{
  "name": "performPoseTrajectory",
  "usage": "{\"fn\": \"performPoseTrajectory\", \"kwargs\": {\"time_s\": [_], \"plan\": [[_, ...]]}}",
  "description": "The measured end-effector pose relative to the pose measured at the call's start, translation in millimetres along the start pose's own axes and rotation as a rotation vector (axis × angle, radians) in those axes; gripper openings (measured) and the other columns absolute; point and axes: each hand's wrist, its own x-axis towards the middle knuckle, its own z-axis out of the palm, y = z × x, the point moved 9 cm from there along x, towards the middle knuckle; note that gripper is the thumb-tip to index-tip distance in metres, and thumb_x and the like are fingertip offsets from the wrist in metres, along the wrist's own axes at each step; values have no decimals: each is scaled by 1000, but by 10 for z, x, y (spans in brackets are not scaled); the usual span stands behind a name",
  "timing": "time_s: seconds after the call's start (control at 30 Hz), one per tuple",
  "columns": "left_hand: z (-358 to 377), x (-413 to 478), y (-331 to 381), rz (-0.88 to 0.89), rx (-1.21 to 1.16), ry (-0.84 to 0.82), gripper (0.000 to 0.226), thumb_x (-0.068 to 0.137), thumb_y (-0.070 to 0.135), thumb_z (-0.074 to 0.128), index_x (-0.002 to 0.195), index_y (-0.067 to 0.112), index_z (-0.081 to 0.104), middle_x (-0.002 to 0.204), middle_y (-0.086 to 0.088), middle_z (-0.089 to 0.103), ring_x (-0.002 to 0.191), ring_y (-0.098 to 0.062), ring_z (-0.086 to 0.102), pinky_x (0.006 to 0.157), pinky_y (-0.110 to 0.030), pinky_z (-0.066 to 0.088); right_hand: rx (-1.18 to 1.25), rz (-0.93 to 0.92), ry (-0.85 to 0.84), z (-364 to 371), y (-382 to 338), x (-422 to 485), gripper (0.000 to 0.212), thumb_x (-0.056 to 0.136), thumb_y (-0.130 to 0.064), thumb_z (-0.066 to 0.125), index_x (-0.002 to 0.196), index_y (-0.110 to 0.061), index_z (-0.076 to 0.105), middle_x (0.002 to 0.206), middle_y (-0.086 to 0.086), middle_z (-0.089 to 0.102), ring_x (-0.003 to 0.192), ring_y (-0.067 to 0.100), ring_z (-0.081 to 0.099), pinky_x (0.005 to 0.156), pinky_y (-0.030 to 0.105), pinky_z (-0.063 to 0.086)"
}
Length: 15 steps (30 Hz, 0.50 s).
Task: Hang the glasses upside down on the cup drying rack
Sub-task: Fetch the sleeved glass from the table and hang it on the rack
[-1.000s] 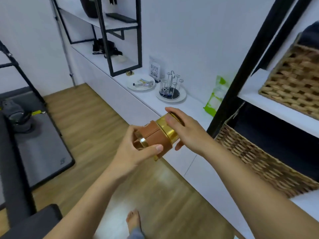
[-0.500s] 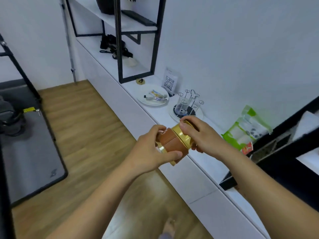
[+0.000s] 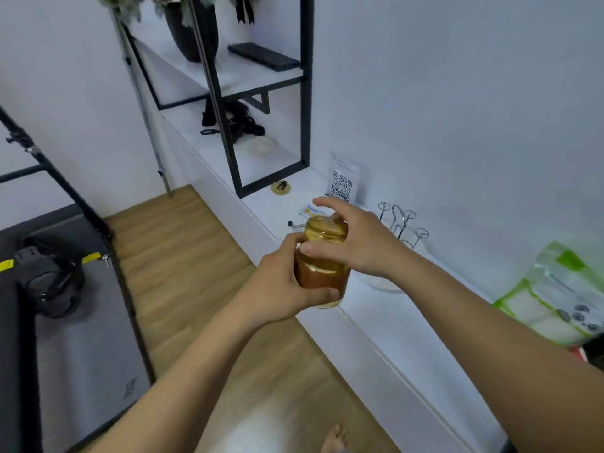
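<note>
Both hands hold a gold and brown glass [image 3: 322,256] upright in front of the white counter [image 3: 385,322]. My left hand [image 3: 281,286] wraps its brown lower part. My right hand [image 3: 353,240] grips the gold upper part from the right. The wire cup drying rack [image 3: 403,223] stands on a round white tray just behind my right hand, its loop-tipped prongs bare; its base is hidden by my hand.
A QR-code stand [image 3: 343,181] leans on the wall behind the rack. A plate with small items [image 3: 307,212] lies left of it. A green and white bag [image 3: 555,295] sits on the counter's right. A black frame shelf [image 3: 261,93] rises at the back.
The view has swung closer to the counter and rack. The glass has turned from lying on its side to upright, and both hands have carried it toward the rack.
</note>
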Motion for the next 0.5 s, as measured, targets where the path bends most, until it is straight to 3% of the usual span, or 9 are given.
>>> {"fn": "performPoseTrajectory", "kwargs": {"time_s": [0.13,0.2,0.33,0.5], "plan": [[-4,695,93,-5,-73,26,84,56,63,80,127,34,46,116,14,65,104,-7,64,89,-35,56,-120,-43,36,-323,136,435,97,47,-81,68,135,-47,44,119,-15,64,98,4,60,87,30,51],[70,1041,173,6,-91,10,82,58,55,84,129,36,47,118,13,65,105,-8,65,91,-37,56,-172,-37,54,-476,275,581,103,47,-83,65,139,-41,44,129,-9,62,105,9,59,90,32,50],[269,1762,368,80,-65,-34,74,55,47,84,121,36,53,109,16,67,97,-2,66,85,-30,57,-193,-10,131,-905,589,858,98,57,-79,66,141,-32,47,130,-5,63,109,14,60,90,30,49],[520,2662,560,200,-61,-73,74,48,53,82,115,34,56,103,19,67,92,7,62,73,-11,48,-299,53,247,-1470,990,1229,82,74,-65,71,140,-21,50,125,3,60,108,17,57,87,28,41]]}}
